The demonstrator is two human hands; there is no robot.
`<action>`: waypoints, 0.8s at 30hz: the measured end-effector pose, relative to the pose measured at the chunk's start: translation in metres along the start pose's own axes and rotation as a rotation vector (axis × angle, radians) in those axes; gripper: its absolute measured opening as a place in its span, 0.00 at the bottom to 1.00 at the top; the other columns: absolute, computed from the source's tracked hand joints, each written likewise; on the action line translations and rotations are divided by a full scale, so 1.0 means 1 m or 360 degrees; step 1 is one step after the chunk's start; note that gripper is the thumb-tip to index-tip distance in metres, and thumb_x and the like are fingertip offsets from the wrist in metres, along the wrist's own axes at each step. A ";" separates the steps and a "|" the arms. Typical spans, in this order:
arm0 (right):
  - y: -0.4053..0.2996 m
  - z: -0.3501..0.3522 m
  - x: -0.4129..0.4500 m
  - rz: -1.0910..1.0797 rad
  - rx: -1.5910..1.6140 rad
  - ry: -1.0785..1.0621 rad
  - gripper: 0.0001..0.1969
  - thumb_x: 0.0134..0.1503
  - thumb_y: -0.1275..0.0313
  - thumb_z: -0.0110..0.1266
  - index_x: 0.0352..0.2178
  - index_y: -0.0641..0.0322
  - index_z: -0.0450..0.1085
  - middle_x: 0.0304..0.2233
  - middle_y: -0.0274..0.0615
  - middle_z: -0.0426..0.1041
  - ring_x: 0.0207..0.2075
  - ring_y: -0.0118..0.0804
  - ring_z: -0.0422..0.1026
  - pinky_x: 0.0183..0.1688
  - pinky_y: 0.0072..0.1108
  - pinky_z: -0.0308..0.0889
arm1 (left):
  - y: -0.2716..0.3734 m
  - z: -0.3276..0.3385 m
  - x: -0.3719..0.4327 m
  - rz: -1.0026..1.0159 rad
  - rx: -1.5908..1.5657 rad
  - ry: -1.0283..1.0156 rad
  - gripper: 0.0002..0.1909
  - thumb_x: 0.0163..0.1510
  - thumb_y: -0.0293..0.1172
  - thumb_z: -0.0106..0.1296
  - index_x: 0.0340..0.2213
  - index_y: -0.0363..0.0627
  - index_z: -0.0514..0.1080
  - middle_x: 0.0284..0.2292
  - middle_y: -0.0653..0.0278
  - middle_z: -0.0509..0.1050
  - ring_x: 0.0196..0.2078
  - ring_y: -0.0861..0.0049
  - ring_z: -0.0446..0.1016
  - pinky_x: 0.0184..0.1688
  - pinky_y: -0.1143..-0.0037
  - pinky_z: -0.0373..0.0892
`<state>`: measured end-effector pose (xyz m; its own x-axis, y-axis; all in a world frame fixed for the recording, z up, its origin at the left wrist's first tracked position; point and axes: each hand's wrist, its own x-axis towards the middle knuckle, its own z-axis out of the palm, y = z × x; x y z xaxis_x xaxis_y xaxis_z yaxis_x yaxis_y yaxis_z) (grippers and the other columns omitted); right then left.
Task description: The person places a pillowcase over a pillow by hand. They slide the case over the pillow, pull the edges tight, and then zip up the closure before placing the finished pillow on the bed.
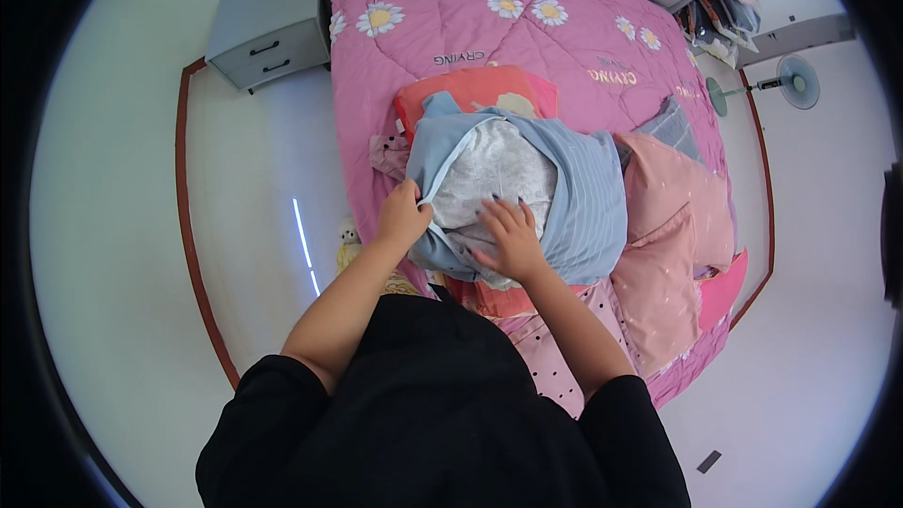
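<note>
A blue striped pillowcase (589, 183) lies before me on the bed, its mouth spread around a light grey velvety pillow or cushion (487, 162). My left hand (405, 215) pinches the pale edge of the opening on the left side. My right hand (511, 240) rests on the grey fabric inside the opening, fingers spread, gripping nothing that shows. Beneath the blue case, a red patterned pillow or cloth (451, 85) sticks out at the top, and more red fabric shows below. The far end of the grey piece is hidden inside the case.
Pink pillows or pillowcases (656, 226) are heaped to the right, with a grey striped cloth (674, 128) behind them. A pink daisy quilt (451, 14) covers the bed. Grey nightstand (268, 21) at upper left, standing fan (797, 81) at right, small doll (348, 233) by the bed's left edge.
</note>
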<state>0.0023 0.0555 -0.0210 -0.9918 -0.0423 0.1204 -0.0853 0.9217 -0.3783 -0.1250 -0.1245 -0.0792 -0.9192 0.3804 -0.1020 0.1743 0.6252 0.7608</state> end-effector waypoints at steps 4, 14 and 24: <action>0.011 0.000 -0.049 -0.0159 -0.0254 -0.0299 0.31 0.39 0.61 0.58 0.47 0.52 0.61 0.54 0.36 0.56 0.55 0.39 0.55 0.56 0.38 0.44 | 0.005 0.008 -0.001 0.0031 0.0117 -0.0137 0.13 0.37 0.33 0.54 0.23 0.36 0.67 0.21 0.51 0.71 0.26 0.57 0.71 0.28 0.67 0.65; 0.035 0.025 0.002 -0.0165 -0.0619 -0.0032 0.23 0.49 0.69 0.42 0.50 0.45 0.59 0.55 0.35 0.55 0.58 0.37 0.52 0.58 0.40 0.40 | 0.029 0.007 -0.017 -0.0458 -0.0536 -0.1045 0.04 0.42 0.24 0.50 0.24 0.37 0.68 0.19 0.67 0.69 0.19 0.81 0.70 0.21 0.82 0.66; 0.014 0.031 -0.003 0.0133 -0.0122 -0.0559 0.38 0.35 0.58 0.58 0.49 0.65 0.58 0.54 0.50 0.53 0.58 0.47 0.48 0.57 0.47 0.39 | 0.068 -0.004 -0.005 -0.0141 -0.0651 -0.1078 0.11 0.39 0.23 0.52 0.12 0.41 0.60 0.11 0.65 0.65 0.14 0.80 0.69 0.15 0.79 0.62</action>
<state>0.0014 0.0569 -0.0548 -0.9682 -0.0829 -0.2359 -0.0081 0.9534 -0.3017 -0.1100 -0.0864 -0.0245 -0.4859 0.7547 -0.4408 -0.1539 0.4227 0.8931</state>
